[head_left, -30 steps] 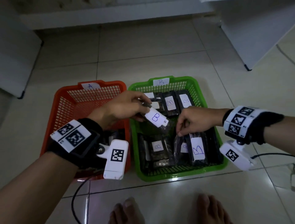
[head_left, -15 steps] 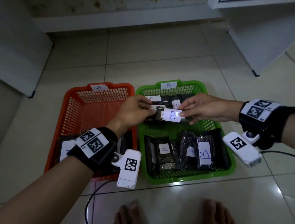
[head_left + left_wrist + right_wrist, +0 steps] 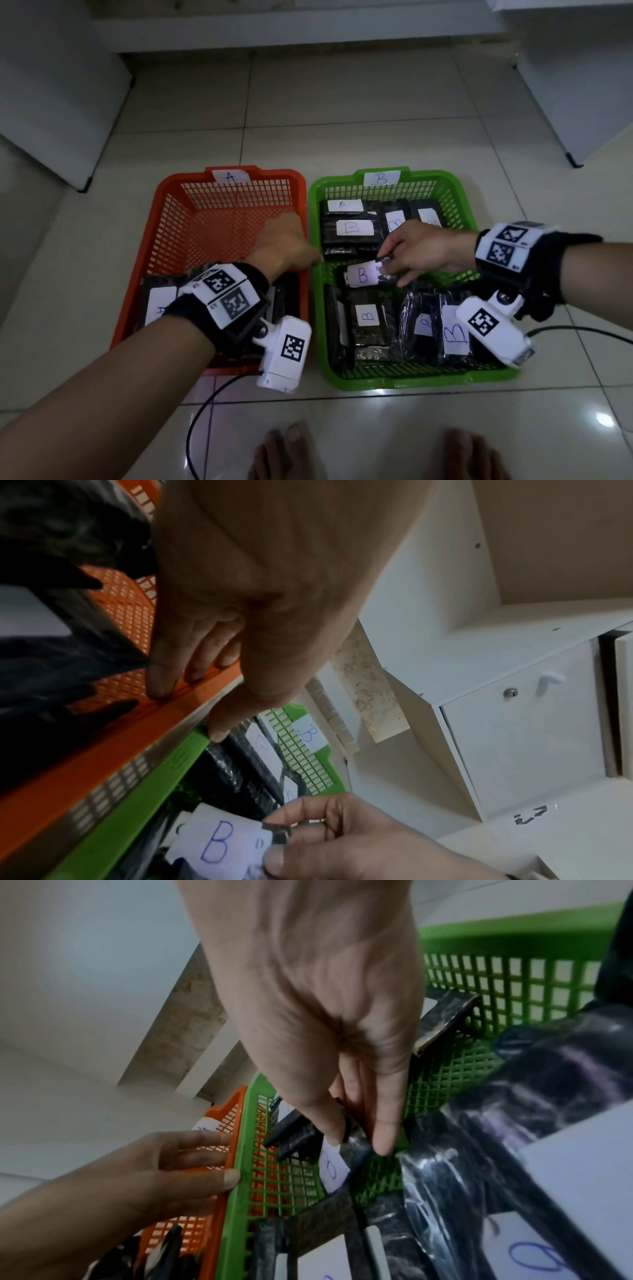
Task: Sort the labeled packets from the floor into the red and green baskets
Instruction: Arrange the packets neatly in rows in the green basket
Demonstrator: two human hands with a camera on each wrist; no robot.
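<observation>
Black packets with white B labels fill the near end of the green basket (image 3: pixel 317 308). Above them my right hand (image 3: pixel 423 251) pinches one B packet (image 3: pixel 363 275) by its edge, low over the basket's middle. My left hand (image 3: pixel 284 245), fingers relaxed and empty, rests over the red basket's (image 3: pixel 137 294) right rim.

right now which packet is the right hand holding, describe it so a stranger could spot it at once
Find the green basket tagged B, on the right of the red one. Over its middle the right hand pinches a dark packet by its end. Unlike the packets lying flat around it, it hangs tilted, its white B label facing up.
</observation>
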